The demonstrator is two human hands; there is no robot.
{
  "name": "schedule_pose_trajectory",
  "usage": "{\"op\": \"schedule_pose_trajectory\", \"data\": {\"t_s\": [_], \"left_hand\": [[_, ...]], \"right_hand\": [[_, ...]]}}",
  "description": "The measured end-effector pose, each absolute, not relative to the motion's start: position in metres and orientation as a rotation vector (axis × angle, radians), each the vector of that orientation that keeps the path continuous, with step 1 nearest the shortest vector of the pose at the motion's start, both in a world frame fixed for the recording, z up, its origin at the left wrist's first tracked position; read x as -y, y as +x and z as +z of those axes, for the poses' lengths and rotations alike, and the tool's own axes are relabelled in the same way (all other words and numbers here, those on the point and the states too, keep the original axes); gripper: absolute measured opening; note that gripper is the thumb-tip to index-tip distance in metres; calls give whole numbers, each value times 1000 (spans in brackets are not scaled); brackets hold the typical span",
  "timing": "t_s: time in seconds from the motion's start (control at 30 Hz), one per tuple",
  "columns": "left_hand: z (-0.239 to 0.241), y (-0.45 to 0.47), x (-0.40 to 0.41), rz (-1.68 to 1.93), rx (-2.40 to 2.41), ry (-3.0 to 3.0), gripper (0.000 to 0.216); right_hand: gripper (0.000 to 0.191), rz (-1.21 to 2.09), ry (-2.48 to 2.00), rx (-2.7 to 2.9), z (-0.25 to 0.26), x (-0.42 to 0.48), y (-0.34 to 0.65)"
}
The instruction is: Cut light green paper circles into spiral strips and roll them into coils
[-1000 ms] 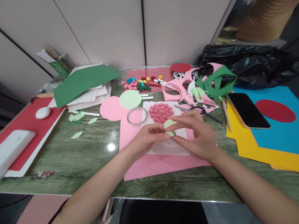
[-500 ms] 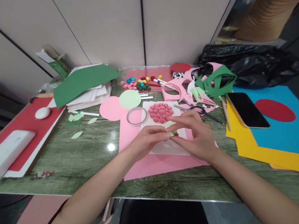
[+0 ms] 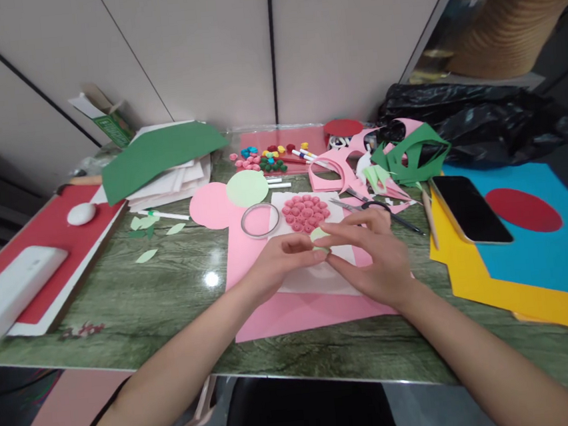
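Note:
My left hand (image 3: pixel 291 259) and my right hand (image 3: pixel 376 258) meet over a white sheet (image 3: pixel 310 281), both closed on one small piece of light green paper (image 3: pixel 318 235). Its full shape is partly covered by my fingers. Just beyond them, a round cluster of rolled pink paper flowers (image 3: pixel 305 213) lies on the white sheet. That sheet rests on a larger pink sheet (image 3: pixel 274 318). A roll of tape (image 3: pixel 260 220) lies to the left of the flowers, and black-handled scissors (image 3: pixel 376 205) lie to their right.
Light green paper leaves (image 3: pixel 146 256) lie on the left of the table. Pink and green offcuts (image 3: pixel 413 153) sit at the back right, near a black plastic bag (image 3: pixel 476 121). A phone (image 3: pixel 470 210) lies on blue and yellow sheets (image 3: pixel 545 268). A white device (image 3: pixel 18 292) rests at far left.
My fingers have shifted slightly around the light green paper, which has turned a little and shows a rounder outline. Everything else stays in place.

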State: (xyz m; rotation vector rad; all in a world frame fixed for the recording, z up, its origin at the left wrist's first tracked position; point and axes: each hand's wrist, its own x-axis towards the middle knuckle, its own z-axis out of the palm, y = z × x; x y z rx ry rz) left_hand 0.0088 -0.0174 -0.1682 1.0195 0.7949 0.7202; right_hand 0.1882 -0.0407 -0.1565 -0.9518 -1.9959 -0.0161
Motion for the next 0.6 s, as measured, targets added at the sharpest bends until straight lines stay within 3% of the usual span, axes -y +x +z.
{"op": "schedule_pose_trajectory", "data": {"t_s": [0.33,0.6], "left_hand": [[-169,8,17,719,-702,950,13],[-171,10,19,731,-789,947,14]], "right_hand": [[53,135,-952,1919,-155,42,187],[54,38,-961,1998,-158,42,188]]}}
